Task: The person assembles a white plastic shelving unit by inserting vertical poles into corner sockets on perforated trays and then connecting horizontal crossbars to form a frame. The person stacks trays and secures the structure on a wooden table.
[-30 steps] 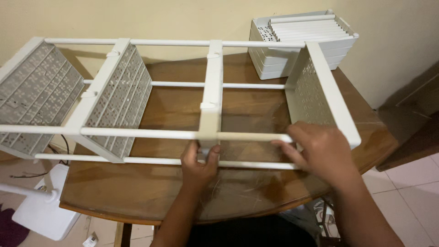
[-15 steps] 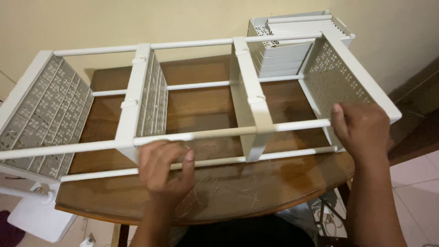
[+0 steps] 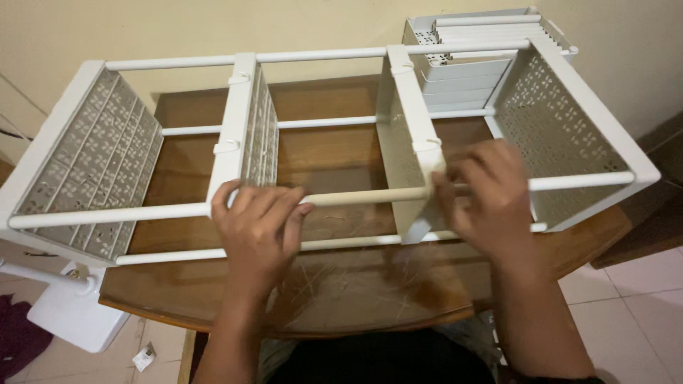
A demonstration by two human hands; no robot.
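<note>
1. Gripping the near top rod (image 3: 356, 197) of a white rack (image 3: 78, 146) with both hands, above a brown table (image 3: 356, 291).
2. Left hand (image 3: 257, 226): palm down over the rod, fingers curled together across it, just right of the 2nd panel (image 3: 245, 135) from the left.
3. Right hand (image 3: 491, 195): fingers close together and clamped on the same rod, right beside the 3rd panel (image 3: 402, 149); fingertips touching that panel's near edge.
4. Rack lying long-side across the table, made of 4 perforated panels joined by thin white rods running left to right.
5. Left end panel (image 3: 92, 167) tilted outward, hanging past the table's left edge; right end panel (image 3: 562, 142) likewise past the right side.
6. 2 inner panels standing upright between the ends, each clipped to the far top rod (image 3: 320, 55).
7. Lower near rod (image 3: 341, 244) running just beneath the hands, close to the tabletop.
8. Stack of white trays (image 3: 462, 67) sitting at the far right of the table, behind the rack, near the wall (image 3: 213, 28).
9. Table surface glossy, scratched, with light reflections near the front edge.
10. White plastic piece (image 3: 67, 320) on the floor at lower left, beside a dark purple cloth (image 3: 18, 341).
11. Tiled floor (image 3: 633, 299) visible at lower right.
</note>
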